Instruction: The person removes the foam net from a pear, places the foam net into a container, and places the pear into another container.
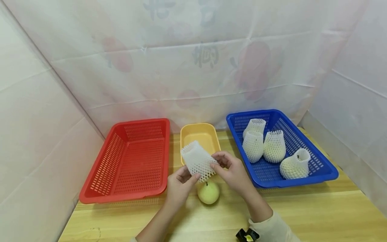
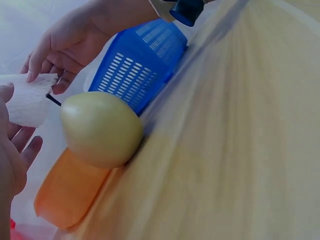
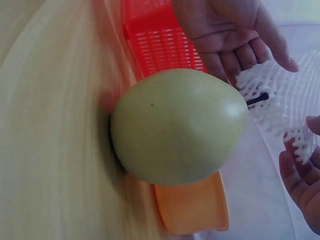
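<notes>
Both hands hold a white foam net sleeve (image 1: 199, 161) up over the table, its near end just above a pear. My left hand (image 1: 178, 186) pinches the sleeve's lower left edge between thumb and fingers. On the opposite edge, my right hand (image 1: 231, 169) pinches it the same way. The pale green pear (image 1: 208, 193) stands bare on the table between the wrists, its dark stem upward. In the right wrist view the pear (image 3: 177, 127) fills the middle, with the net sleeve (image 3: 280, 95) past its stem.
A red basket (image 1: 124, 198) stands at left with nothing visible inside. Behind the hands is a small yellow tray (image 1: 201, 126). The blue basket (image 1: 290, 183) at right holds several pears in foam nets (image 1: 274, 148). A white printed curtain (image 1: 193, 67) rises behind.
</notes>
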A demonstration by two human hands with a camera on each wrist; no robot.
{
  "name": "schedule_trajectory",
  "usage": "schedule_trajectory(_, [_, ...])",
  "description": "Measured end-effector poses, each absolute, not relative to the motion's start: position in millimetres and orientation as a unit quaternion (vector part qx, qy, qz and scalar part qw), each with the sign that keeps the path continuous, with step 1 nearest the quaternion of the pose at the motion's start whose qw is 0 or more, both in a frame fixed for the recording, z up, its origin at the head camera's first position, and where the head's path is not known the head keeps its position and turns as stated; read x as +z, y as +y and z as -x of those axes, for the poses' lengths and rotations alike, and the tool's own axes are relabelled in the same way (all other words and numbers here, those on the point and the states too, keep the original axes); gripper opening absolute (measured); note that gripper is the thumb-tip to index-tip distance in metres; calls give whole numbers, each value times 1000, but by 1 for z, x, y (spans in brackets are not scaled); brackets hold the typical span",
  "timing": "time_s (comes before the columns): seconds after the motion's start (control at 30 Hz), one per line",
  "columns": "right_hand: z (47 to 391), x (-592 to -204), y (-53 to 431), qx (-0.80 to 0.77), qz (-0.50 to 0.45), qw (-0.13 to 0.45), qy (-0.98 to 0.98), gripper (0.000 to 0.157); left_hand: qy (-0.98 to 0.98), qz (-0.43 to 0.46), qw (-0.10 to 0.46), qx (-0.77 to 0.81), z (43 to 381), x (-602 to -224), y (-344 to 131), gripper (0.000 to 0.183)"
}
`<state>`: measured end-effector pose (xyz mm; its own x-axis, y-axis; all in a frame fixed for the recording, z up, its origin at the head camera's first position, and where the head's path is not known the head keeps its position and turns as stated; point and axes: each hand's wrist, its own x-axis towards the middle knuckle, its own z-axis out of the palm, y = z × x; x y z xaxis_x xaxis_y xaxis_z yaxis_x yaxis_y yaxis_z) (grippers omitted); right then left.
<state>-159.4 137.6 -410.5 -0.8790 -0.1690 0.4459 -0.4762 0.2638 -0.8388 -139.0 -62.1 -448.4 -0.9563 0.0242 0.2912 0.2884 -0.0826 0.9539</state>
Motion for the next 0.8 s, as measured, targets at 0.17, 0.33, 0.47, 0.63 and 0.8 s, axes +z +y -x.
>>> schedule_trajectory(0.17, [164, -409, 135, 551, -196, 169, -793, 20, -661, 101, 96, -738, 145, -445, -60, 36])
schedule_trajectory(0.33, [171, -410, 133, 522, -223, 215, -795, 22, -658, 88, 108, -740, 149, -446, -60, 36])
schedule_trajectory(0.47, [176, -413, 132, 508, -234, 234, -795, 24, -656, 62, 115, -743, 152, -447, -59, 31])
schedule_trajectory(0.63, [180, -415, 130, 465, -239, 272, -808, 31, -643, 13, 121, -756, 161, -445, -54, 24])
schedule_trajectory(0.8, [182, -417, 131, 395, -265, 318, -820, 38, -617, -19, 129, -776, 168, -440, -45, 23])
